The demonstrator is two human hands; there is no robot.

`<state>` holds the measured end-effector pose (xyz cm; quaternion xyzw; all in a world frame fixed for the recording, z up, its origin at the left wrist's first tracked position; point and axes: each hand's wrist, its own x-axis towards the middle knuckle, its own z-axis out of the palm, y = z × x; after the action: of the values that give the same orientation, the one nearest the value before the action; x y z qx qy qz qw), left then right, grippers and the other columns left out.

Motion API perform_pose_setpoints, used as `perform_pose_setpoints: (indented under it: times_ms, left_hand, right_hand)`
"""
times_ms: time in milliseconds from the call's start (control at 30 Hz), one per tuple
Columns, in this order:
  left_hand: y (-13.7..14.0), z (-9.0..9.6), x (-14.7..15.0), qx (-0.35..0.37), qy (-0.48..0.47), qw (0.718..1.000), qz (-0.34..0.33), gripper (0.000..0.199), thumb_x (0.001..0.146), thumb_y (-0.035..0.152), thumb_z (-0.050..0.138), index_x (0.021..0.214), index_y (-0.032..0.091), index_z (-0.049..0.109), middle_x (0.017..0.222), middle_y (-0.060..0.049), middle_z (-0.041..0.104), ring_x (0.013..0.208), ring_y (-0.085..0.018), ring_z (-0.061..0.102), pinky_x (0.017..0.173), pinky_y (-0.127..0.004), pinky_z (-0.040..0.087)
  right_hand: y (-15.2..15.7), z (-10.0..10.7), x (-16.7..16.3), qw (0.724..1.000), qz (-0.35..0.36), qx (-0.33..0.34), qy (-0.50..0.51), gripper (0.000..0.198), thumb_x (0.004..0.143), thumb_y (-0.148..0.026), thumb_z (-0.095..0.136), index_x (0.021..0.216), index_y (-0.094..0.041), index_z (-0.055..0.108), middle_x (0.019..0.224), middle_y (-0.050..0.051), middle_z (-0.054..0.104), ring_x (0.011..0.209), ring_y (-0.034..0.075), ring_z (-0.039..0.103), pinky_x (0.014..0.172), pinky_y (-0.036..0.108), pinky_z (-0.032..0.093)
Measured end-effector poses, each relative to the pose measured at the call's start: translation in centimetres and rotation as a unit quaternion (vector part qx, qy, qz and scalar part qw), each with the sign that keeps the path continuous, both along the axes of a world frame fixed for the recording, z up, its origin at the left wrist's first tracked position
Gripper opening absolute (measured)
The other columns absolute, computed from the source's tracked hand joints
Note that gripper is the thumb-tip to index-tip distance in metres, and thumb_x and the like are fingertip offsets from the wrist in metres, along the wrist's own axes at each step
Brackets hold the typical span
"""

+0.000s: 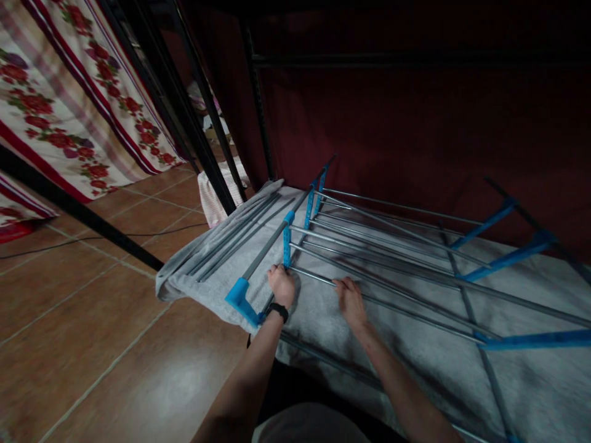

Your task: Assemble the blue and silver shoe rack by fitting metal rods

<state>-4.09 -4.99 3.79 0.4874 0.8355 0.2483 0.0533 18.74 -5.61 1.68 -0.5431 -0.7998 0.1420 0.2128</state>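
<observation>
A partly assembled rack of grey metal tubes and blue plastic brackets lies on a grey cloth [318,363]. My left hand [281,288], with a dark band at its wrist, is closed around the lower end of a blue bracket [287,243]. My right hand [349,300] pinches a thin metal rod [318,276], whose near end meets that bracket. A blue corner piece [240,298] sits on the end of a grey tube [265,249], just left of my left hand. More blue arms [535,339] stand at the rack's right side. My fingertips partly hide the joint.
Several loose grey tubes [235,240] lie on the cloth to the left. Black metal posts [203,104] and a slanting black bar [83,209] stand at the left. Beyond them hangs a flowered curtain [60,104] over a tiled floor [92,320]. A dark red cloth [392,135] hangs behind.
</observation>
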Motion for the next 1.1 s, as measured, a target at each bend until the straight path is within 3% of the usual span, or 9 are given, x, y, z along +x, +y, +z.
perform_pose_setpoints:
  times_ms: [233, 633, 1100]
  left_hand:
    - [-0.1, -1.3, -0.3, 0.006, -0.018, 1.000, -0.014, 0.012, 0.089, 0.010, 0.046, 0.085, 0.019, 0.052, 0.095, -0.008, 0.052, 0.094, -0.022, 0.047, 0.090, -0.036, 0.037]
    - [-0.3, -1.5, -0.4, -0.010, 0.014, 0.999, -0.028, 0.020, 0.093, 0.013, 0.042, 0.097, 0.016, 0.062, 0.099, -0.012, 0.059, 0.098, -0.025, 0.052, 0.092, -0.037, 0.038]
    - [-0.6, -1.4, 0.0, -0.028, 0.031, 0.999, -0.020, 0.026, 0.097, 0.024, 0.041, 0.108, 0.017, 0.064, 0.110, -0.012, 0.063, 0.106, -0.026, 0.055, 0.095, -0.037, 0.039]
  right_hand:
    - [0.0, -0.3, 0.1, 1.000, 0.000, -0.001, 0.000, 0.041, 0.097, -0.011, 0.040, 0.120, -0.025, 0.070, 0.105, 0.008, 0.067, 0.099, 0.023, 0.060, 0.095, 0.035, 0.045]
    - [0.0, 0.0, 0.1, 0.999, 0.006, 0.003, -0.043, 0.039, 0.097, -0.009, 0.043, 0.121, -0.024, 0.070, 0.110, 0.007, 0.068, 0.101, 0.020, 0.061, 0.096, 0.030, 0.045]
    - [0.0, 0.0, 0.0, 0.995, 0.007, -0.013, -0.098, 0.044, 0.100, -0.013, 0.037, 0.131, -0.027, 0.065, 0.119, 0.009, 0.066, 0.106, 0.023, 0.061, 0.100, 0.035, 0.043]
